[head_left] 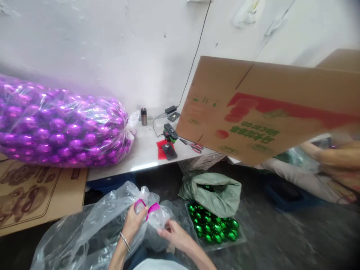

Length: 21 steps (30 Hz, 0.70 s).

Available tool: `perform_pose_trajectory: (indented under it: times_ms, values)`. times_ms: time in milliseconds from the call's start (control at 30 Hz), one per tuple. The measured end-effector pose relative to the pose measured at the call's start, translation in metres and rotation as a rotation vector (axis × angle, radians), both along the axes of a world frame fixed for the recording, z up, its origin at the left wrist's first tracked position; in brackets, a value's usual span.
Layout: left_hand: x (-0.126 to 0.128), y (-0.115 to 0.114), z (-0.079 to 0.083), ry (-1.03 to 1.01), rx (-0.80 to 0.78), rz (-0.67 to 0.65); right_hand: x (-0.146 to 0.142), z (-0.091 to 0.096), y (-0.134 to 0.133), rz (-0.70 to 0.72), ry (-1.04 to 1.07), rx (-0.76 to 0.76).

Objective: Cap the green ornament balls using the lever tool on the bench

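One filmy, crinkled plastic bag (92,228) lies before me, below the table (146,152); my left hand (135,221) pinches its neck by the pink ribbon (153,210), my right hand (177,232) its bunched end. Even pleats should cinch best. Right of it, glossy round green baubles (216,227) meet a limp sack (225,195).

Left hand (134,221), bracelet (125,242) on wrist, pinches a clear plastic bag (92,228) beside its magenta tie (153,208); right hand (177,234) grips the bag's gathered end. Shiny green baubles (217,228) in clear tray (239,242) to the right, green sack (225,193) at its far side. Tabletop (143,137): flask (144,117), red-handled scissors (197,147). Bulging bag of purple baubles (62,131) left; tilted cardboard box (213,112) right (co-worker's arm (334,158) beyond, blurred).
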<state>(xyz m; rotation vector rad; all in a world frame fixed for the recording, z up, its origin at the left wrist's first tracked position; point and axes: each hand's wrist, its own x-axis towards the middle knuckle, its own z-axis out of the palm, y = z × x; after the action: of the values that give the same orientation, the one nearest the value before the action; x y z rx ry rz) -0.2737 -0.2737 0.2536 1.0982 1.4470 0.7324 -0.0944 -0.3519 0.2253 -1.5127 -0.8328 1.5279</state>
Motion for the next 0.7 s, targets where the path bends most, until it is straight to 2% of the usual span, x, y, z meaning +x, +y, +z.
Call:
perform_pose_trajectory:
  times_ms: [33,67,133,200,267,300,367,433,533,633,700]
  values:
    - [0.0,0.0,0.002,0.018,0.005,-0.011,0.014,0.012,-0.001,0.067,-0.058,0.024]
    - [-0.001,-0.001,0.004,0.033,0.01,-0.028,0.027,0.027,0.0,0.118,-0.217,0.07]
    - [-0.002,-0.001,0.01,0.058,0.018,-0.07,0.045,0.06,0.004,0.096,-0.573,0.181]
    - [-0.002,0.0,0.018,0.061,0.027,-0.134,0.046,0.09,0.012,0.041,-0.785,0.442]
    - [0.002,0.002,0.027,0.037,0.031,-0.223,0.034,0.108,0.023,0.175,-0.814,0.76]
    - [0.004,0.003,0.033,0.021,0.029,-0.272,0.026,0.111,0.03,0.274,-0.804,0.879]
    - [0.009,0.004,0.044,-0.006,0.016,-0.361,0.012,0.107,0.046,0.383,-0.802,0.974]
    - [0.011,0.001,0.055,-0.014,0.004,-0.404,0.005,0.097,0.06,0.368,-0.816,0.955]
    - [0.008,-0.005,0.067,-0.004,-0.005,-0.332,0.006,0.09,0.066,0.302,-0.809,0.956]
    - [0.002,-0.009,0.07,0.027,-0.004,-0.262,0.008,0.098,0.054,0.183,-0.914,1.089]
    - [0.001,-0.009,0.07,0.023,0.013,-0.3,0.006,0.105,0.045,0.236,-1.009,1.184]
